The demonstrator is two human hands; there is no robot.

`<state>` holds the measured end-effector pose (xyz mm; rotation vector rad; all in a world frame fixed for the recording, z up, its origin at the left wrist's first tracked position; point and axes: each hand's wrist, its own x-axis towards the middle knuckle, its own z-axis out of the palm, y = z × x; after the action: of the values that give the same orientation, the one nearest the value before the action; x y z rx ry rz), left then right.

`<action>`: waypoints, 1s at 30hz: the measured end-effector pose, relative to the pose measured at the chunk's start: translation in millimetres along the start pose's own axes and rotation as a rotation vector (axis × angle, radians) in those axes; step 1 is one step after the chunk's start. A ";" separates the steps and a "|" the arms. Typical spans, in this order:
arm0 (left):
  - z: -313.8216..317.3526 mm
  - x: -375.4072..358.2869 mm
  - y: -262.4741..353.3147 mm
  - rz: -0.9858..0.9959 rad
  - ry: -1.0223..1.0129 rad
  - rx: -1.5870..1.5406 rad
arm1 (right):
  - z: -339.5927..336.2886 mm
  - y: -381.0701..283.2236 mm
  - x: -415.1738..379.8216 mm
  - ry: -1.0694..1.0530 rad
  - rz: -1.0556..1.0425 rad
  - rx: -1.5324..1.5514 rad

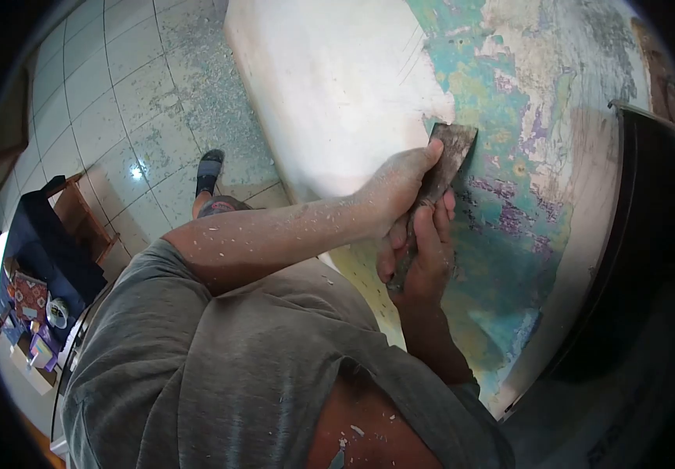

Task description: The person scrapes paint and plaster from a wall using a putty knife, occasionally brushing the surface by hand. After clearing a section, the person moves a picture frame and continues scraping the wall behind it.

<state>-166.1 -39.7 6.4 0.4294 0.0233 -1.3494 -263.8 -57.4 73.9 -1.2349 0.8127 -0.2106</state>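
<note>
A putty knife (451,156) with a broad, dirty blade is in both my hands. My left hand (400,191) is closed around it, the thumb lying along the blade. Lower down, my right hand (431,250) wraps the handle end. The blade's wide edge rests against the wall, close to where the white paint (337,86) meets a patchy turquoise, yellow and purple layer (501,203). Paint flakes stick to my left forearm. My fingers hide much of the handle.
Paint chips litter the tiled floor (220,102) along the wall's base. A sandalled foot (209,168) stands there. A dark-covered piece of furniture (48,242) with various items is at left. A dark, curved-edged object (650,234) stands close on the right.
</note>
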 end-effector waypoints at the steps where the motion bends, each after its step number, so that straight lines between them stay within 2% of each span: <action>1: 6.5 -1.6 -6.6 0.060 0.015 -0.005 | -2.2 -1.0 -2.6 -0.005 -0.005 0.001; 3: 11.4 -0.8 -3.3 0.124 0.027 -0.013 | -7.3 -7.1 -9.6 -0.057 -0.036 0.028; 5: 12.3 1.9 8.0 0.039 0.054 -0.028 | -0.3 -15.7 7.9 -0.057 -0.011 -0.012; 6: 5.1 6.9 14.6 0.026 -0.010 -0.073 | 1.8 -18.8 12.2 -0.066 0.017 -0.054; 8: 1.3 -4.6 27.7 0.011 -0.041 0.060 | -4.0 -13.0 8.8 -0.066 -0.003 -0.094; 10: 12.9 -6.7 10.2 0.035 -0.001 -0.001 | -3.1 -10.2 4.5 -0.081 -0.025 -0.144; 12: 11.4 -1.7 11.2 0.065 0.047 -0.080 | -2.8 -6.8 -2.5 -0.082 -0.088 -0.016; 15: 9.3 4.9 14.5 0.014 -0.012 -0.141 | 6.8 -13.0 16.9 -0.046 -0.060 -0.116; 18: 10.2 5.1 12.9 0.086 0.021 -0.198 | 6.0 -13.0 6.2 -0.081 -0.016 -0.127; 20: 15.0 -2.6 10.6 0.117 0.003 -0.107 | 6.1 -9.5 -7.2 0.040 -0.145 -0.103; 21: 13.6 -1.5 13.4 0.111 -0.004 -0.100 | -4.0 -14.9 -4.0 -0.099 -0.082 -0.053; 24: 15.0 -8.6 22.5 0.049 -0.037 -0.035 | 1.8 -4.7 4.3 -0.033 -0.066 -0.010; 26: 8.3 1.4 7.3 0.141 -0.002 0.010 | 1.3 -3.1 1.1 -0.035 -0.120 -0.024; 28: 15.4 -3.9 7.6 0.141 -0.027 0.010 | -4.5 -8.5 -6.8 -0.109 -0.142 -0.060; 30: 18.6 1.0 15.6 0.138 0.029 -0.090 | 4.7 -17.2 7.4 -0.073 -0.102 -0.071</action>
<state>-155.3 -44.1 27.8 0.3679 0.0769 -1.2015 -250.8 -64.0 86.6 -1.3448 0.6996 -0.2193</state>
